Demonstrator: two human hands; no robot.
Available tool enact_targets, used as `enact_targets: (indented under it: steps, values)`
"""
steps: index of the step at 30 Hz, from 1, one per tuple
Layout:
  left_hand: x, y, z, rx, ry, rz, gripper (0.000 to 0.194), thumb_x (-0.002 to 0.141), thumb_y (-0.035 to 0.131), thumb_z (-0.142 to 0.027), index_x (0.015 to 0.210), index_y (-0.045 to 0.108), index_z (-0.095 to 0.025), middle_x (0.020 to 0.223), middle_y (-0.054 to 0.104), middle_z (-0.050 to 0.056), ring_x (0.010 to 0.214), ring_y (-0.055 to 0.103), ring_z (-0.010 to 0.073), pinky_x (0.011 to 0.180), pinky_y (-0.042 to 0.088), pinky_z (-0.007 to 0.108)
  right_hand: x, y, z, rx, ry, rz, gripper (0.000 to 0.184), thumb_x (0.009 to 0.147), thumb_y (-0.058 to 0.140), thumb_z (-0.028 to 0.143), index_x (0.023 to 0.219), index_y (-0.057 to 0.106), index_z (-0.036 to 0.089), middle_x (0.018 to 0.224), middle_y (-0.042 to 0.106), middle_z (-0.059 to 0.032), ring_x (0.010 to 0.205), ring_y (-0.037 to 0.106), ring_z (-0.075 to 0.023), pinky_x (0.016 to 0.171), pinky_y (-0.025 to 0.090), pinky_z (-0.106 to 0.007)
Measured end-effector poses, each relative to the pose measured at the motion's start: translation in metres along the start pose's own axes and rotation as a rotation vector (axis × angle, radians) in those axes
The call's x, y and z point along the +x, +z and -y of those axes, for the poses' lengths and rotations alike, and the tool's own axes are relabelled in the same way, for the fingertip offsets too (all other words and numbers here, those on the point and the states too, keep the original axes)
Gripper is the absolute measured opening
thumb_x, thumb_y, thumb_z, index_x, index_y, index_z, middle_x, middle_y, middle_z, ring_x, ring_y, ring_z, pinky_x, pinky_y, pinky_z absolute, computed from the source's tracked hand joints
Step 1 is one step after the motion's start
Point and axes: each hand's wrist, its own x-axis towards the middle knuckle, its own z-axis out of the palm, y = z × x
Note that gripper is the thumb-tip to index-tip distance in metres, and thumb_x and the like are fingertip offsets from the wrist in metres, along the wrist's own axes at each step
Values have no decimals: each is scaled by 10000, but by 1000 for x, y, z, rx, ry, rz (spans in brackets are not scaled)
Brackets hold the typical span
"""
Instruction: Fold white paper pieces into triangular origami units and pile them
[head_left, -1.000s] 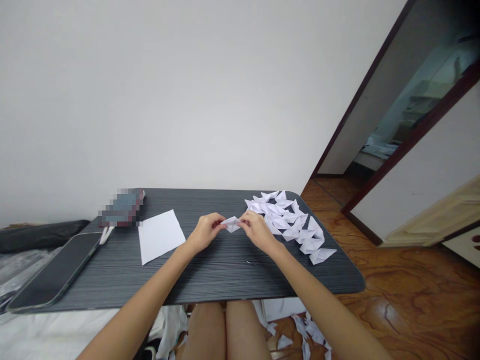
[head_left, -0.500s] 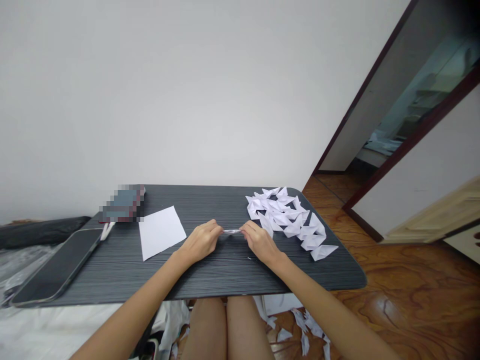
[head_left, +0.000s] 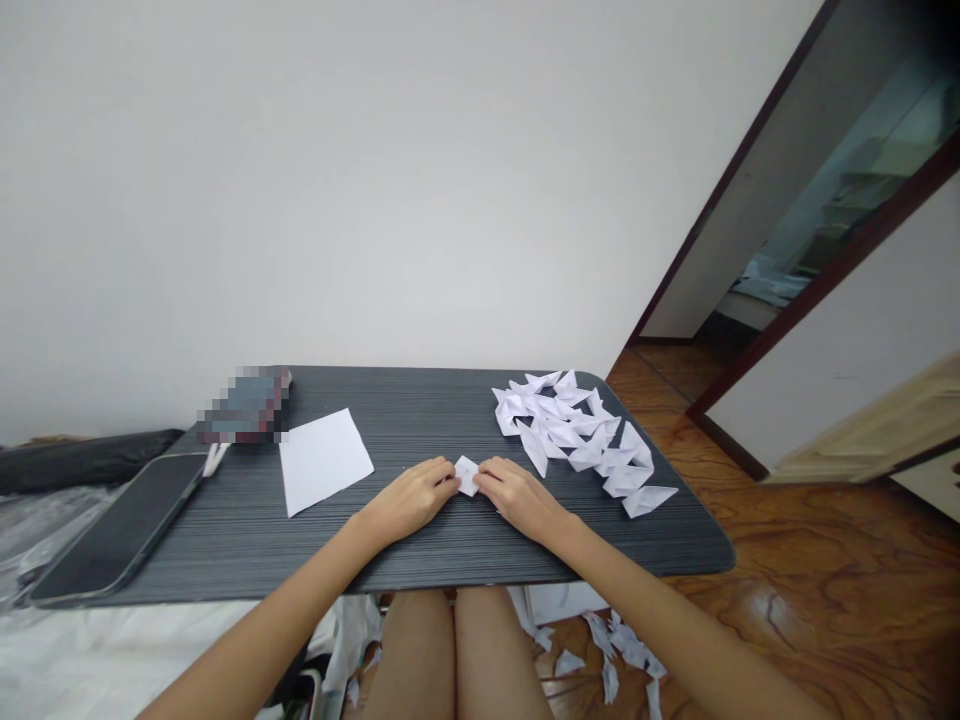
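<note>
Between my hands, over the middle of the dark table, is a small folded white paper [head_left: 466,476], its face turned up toward me. My left hand [head_left: 417,494] pinches its left edge, and my right hand [head_left: 517,492] pinches the right edge; both hands are closed. To the left of my left hand lies a flat square sheet of white paper [head_left: 324,462]. Right of my right hand, several folded paper boats [head_left: 559,425] are spread in a loose pile.
The dark ridged table [head_left: 420,560] stands against a white wall. A tablet-like device [head_left: 124,525] lies at its left end, with a blurred-out item [head_left: 244,405] behind. Scraps of paper [head_left: 619,645] litter the wooden floor [head_left: 795,610] below.
My hands have come slightly lower and tilted the folded paper, so that it shows as a small diamond instead of a thin edge. The sheet and the boats stay put.
</note>
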Motion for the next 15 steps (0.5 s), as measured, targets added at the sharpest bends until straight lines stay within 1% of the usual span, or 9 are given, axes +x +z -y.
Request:
enact_targets:
  steps: [3,5,7,9,11,13,15]
  values:
    - [2,4,3,-167,-126,-70,272,865,326,-209,836,587,-139,828,541,68,768,488,137,706,406,251,4,3,-4,147,43,-53,195,842,376,157,808,568,148,818,550,-70,792,500,-156,732,408,-282]
    - [5,6,5,-272,-222,-115,247,849,366,-214,806,598,-142,807,557,59,775,501,136,723,402,247,7,5,-8,268,137,-93,168,830,410,167,766,565,151,790,557,-51,761,512,-137,711,407,-255]
    - [8,7,6,-351,-345,-135,199,819,421,-223,784,601,-145,745,578,41,718,513,131,691,401,244,11,7,-11,365,260,-109,116,802,456,166,751,560,154,728,561,-26,690,517,-120,660,405,-236]
    - [12,6,6,-418,-484,-140,141,775,486,-240,770,591,-147,677,586,17,630,509,119,628,397,233,16,9,-14,440,380,-95,51,762,506,160,751,556,153,666,558,-5,612,507,-106,596,395,-217]
    - [15,4,6,-463,-578,-132,115,734,530,-254,734,572,-147,634,582,0,579,495,111,584,384,222,21,8,-16,468,463,-55,15,723,543,155,717,555,149,613,544,9,561,488,-97,551,372,-205]
    - [18,3,7,-474,-604,-103,105,715,542,-254,702,560,-152,613,572,-9,565,486,109,572,372,219,25,7,-17,433,520,-6,48,692,568,153,649,547,148,568,519,19,534,466,-94,529,345,-203]
    - [21,3,9,-433,-617,-60,96,708,539,-246,682,564,-157,589,549,-13,559,475,113,580,364,228,28,6,-16,390,565,37,81,675,579,153,608,533,149,549,499,23,530,453,-94,528,326,-206]
